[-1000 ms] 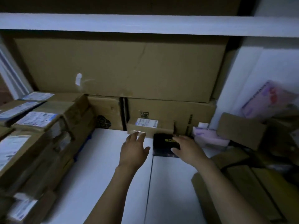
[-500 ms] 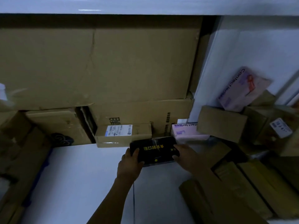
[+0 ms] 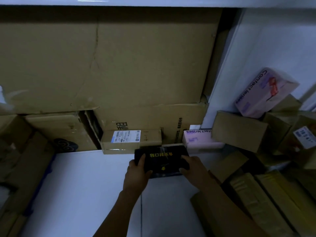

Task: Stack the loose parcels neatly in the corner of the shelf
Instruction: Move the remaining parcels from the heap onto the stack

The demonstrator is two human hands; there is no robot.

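Observation:
A black parcel (image 3: 162, 158) with yellow print is held just above the white shelf (image 3: 82, 194). My left hand (image 3: 136, 175) grips its left end, thumb on top. My right hand (image 3: 193, 165) grips its right end. Right behind it a small brown box (image 3: 150, 139) with a white label lies against the back cartons. A pale pink "contact lenses" box (image 3: 200, 139) lies to the right of that.
Large cartons (image 3: 109, 62) fill the back wall. Brown parcels (image 3: 239, 134) and another pink lens box (image 3: 263, 93) pile loosely at the right. More brown boxes (image 3: 22, 159) stand stacked at the left, and long boxes (image 3: 266, 202) lie at the lower right.
My left hand reached in from beside the black parcel and took its left end. Both hands now hold it, slightly lifted. The view has swung right and closer.

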